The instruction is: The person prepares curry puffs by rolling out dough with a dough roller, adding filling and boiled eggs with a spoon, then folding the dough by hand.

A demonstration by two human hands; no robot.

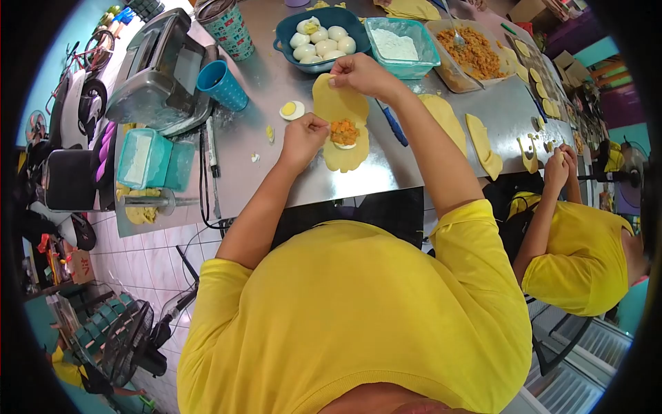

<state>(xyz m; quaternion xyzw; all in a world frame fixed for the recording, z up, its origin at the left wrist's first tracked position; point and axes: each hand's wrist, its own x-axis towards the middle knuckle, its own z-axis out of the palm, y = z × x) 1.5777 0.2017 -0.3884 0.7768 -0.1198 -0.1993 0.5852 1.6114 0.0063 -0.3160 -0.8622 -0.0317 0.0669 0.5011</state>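
A yellow dough sheet lies flat on the metal table, with orange filling heaped over a piece of egg near its lower half. My right hand pinches the sheet's top edge. Beside the filling, at the sheet's left edge, my left hand has its fingertips pressed together; what they hold, if anything, is too small to tell. A halved boiled egg rests yolk up, left of the dough. Peeled eggs fill a dark blue bowl beyond my hands.
A blue cup, a metal dough machine and teal tubs stand left. Ahead are a flour tub and a filling container. A blue-handled knife and dough sheets lie right, near a co-worker's hands.
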